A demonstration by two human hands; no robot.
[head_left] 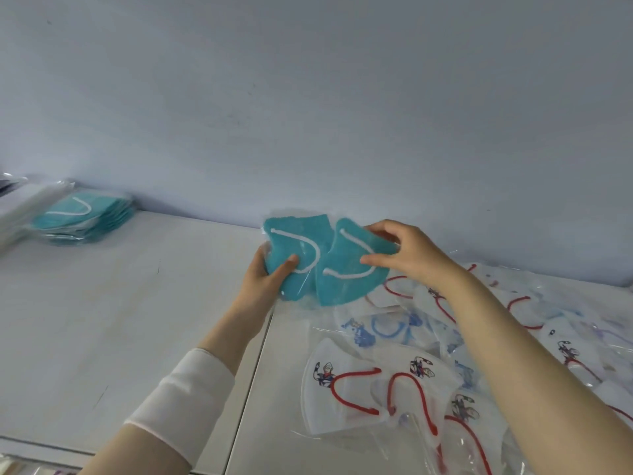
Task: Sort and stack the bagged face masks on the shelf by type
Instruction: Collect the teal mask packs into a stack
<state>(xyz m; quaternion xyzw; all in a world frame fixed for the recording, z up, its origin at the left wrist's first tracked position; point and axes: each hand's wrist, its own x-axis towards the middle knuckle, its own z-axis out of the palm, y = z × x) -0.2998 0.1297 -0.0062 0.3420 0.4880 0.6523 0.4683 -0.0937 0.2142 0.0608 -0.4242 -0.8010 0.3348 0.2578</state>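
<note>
While I watch from the head view, both hands are up just above the shelf (137,303), close to the grey wall (308,97). The left hand (263,275) grips a bagged teal mask (291,243) by its lower left edge, thumb on the front and the other fingers curled behind it. The right hand (414,255) pinches a second teal mask (342,279) at its right side, its fingers (375,259) clenched on the bag from the front and the top. I see the two masks side by side, overlapping at their inner edges, both tilted, with the white ear loops facing me and neither touching the shelf. At the far left a teal stack (85,217) of the same kind lies flat, with a white stack (27,207) just beside it at the frame edge. Below and right of the right hand, red-loop masks (346,382) with a printed figure lie loose on the shelf nearest me, and blue-loop masks (380,327) lie behind them, all bagged, white and overlapping. A white sleeve (185,395) shows lower down behind the left hand.
</note>
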